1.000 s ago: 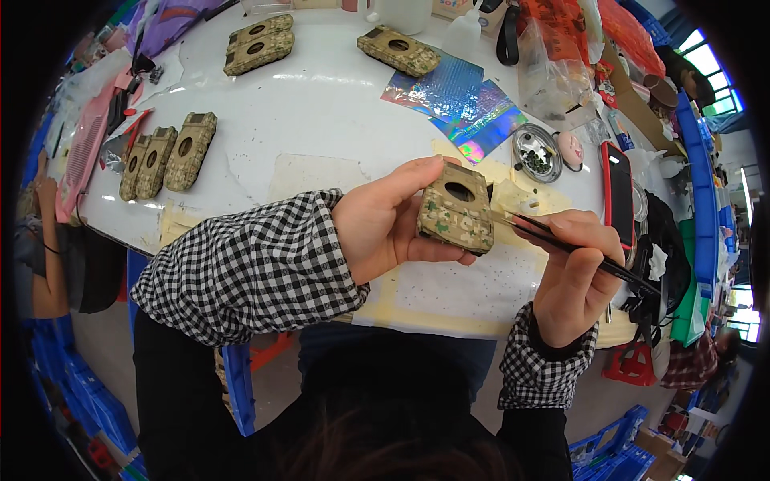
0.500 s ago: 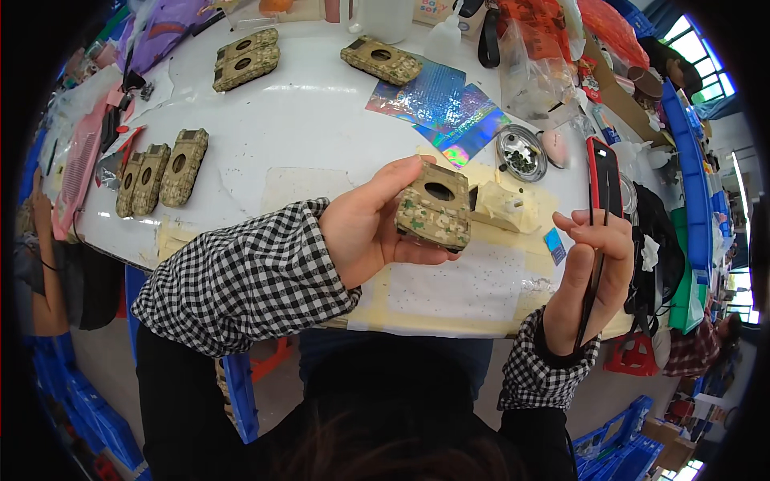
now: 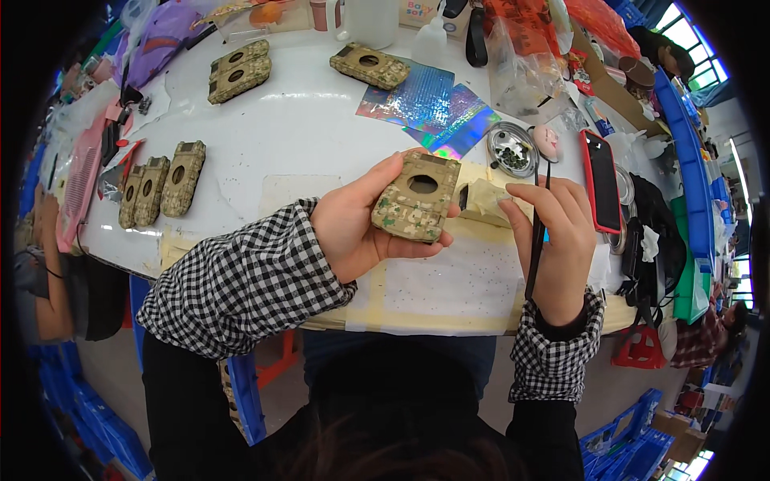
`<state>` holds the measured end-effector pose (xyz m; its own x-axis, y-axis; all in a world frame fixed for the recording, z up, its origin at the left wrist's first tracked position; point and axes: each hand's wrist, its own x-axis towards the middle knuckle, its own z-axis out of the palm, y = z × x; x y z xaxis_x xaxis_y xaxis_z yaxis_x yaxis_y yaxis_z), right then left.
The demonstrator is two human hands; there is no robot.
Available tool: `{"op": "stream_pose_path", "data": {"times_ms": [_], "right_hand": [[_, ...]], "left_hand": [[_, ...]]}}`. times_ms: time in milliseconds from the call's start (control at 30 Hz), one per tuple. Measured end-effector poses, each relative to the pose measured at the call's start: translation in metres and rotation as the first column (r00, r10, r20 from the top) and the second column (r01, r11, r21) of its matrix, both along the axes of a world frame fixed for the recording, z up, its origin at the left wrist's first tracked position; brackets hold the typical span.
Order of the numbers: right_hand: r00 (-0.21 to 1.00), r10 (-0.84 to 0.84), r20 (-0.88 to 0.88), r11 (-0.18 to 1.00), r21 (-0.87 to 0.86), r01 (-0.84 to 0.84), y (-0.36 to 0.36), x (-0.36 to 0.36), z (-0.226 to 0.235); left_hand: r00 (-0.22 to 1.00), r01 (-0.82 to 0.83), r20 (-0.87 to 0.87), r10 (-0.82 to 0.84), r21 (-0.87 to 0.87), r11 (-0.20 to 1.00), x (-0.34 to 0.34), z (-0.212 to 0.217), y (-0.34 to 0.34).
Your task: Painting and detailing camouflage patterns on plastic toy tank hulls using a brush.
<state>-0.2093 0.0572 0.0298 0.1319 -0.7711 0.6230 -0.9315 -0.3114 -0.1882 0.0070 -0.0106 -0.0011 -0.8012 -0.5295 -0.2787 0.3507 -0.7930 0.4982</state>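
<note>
Camouflage model tank hull (image 3: pixel 411 215) gripped in the left hand (image 3: pixel 353 226), long axis running roughly fore-and-aft; the right hand (image 3: pixel 564 236), holding black tweezers (image 3: pixel 536 255), lies apart to its right; the tape-covered block (image 3: pixel 485 202) sits between, nearer the right hand's narrowly parted fingertips.

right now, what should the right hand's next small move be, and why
Probably close the thumb and forefinger of the right hand at the taped block: they appear at its right end, slightly apart, while the black tweezers sit tucked in that hand, not aimed at the camouflage piece in the left hand.
</note>
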Motion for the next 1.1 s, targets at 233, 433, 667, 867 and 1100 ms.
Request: {"op": "stream_pose_path", "data": {"times_ms": [233, 433, 667, 867, 1100], "right_hand": [[1.000, -0.024, 0.010, 1.000, -0.018, 0.024, 0.005, 0.002, 0.012], [0.934, 0.218, 0.282, 0.970, -0.168, -0.176, 0.016, 0.016, 0.026], [0.658, 0.419, 0.625, 0.866, -0.059, -0.496, 0.003, 0.031, 0.006], [0.631, 0.386, 0.673, 0.863, -0.023, -0.504, 0.002, 0.035, 0.004], [0.667, 0.404, 0.626, 0.856, -0.004, -0.516, -0.001, 0.035, 0.004]], "left_hand": [[1.000, -0.002, -0.005, 0.002, 0.013, 1.000, 0.000, 0.003, 0.000], [0.999, 0.042, 0.015, -0.043, 0.020, 0.999, -0.001, 0.006, 0.002], [0.998, 0.045, -0.053, -0.045, -0.013, 0.999, 0.000, 0.001, 0.004], [0.997, 0.052, -0.056, -0.055, -0.041, 0.998, 0.001, 0.002, 0.005], [0.998, 0.044, -0.035, -0.045, -0.036, 0.998, 0.001, 0.002, 0.006]]}}
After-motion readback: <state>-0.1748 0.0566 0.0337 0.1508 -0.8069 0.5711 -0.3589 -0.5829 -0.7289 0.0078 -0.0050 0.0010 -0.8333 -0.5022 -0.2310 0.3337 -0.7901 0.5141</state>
